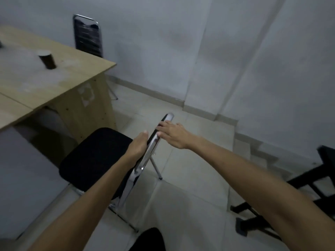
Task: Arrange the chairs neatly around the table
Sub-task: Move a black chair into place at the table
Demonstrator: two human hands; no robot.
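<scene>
A black padded chair (94, 160) with a chrome frame stands below me, its seat facing the light wooden table (59, 82). My left hand (138, 144) grips the top of its backrest from the seat side. My right hand (172, 134) rests on the same backrest top a little farther along, fingers laid over the edge. A second black chair (88, 36) with a chrome frame stands at the table's far side against the wall.
A dark cup (47, 59) stands on the table. White walls close the corner ahead. A black wooden frame (308, 187) sits on the tiled floor at the right. Open tiled floor (181, 205) lies between it and the chair.
</scene>
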